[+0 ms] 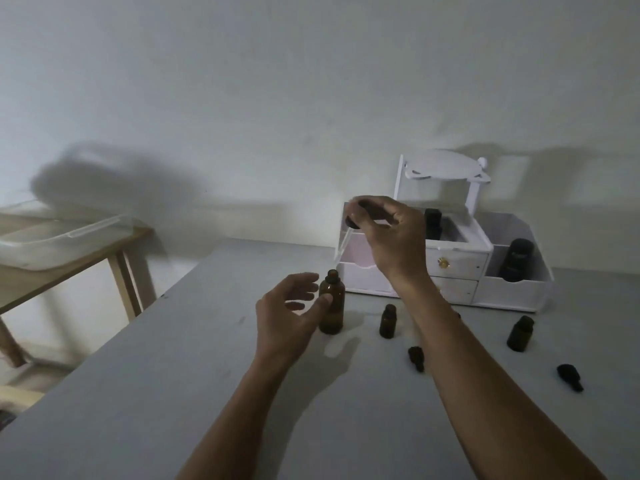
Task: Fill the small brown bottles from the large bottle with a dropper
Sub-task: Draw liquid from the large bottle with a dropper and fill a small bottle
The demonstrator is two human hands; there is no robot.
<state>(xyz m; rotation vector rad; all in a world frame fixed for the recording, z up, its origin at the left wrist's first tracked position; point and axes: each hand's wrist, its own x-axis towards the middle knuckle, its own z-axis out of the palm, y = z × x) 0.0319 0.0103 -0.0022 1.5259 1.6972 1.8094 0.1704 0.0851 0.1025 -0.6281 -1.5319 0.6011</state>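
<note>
The large brown bottle [331, 308] stands uncapped on the grey table [173, 375]. My left hand [291, 320] is beside it, fingers apart, thumb touching its side. My right hand [391, 233] is raised above and right of the bottle, pinching the dropper [346, 237] by its black cap; its clear glass tube slants down to the left. Two small brown bottles stand open, one [387, 321] in the middle, the other [520, 333] to the right. Two black dropper caps [416, 357] [570, 376] lie on the table near them.
A white drawer organiser [450, 268] stands at the back against the wall, with dark bottles [433, 221] [516, 259] in its top compartments. To the left is a wooden side table [117, 258] carrying a clear plastic bin [62, 240].
</note>
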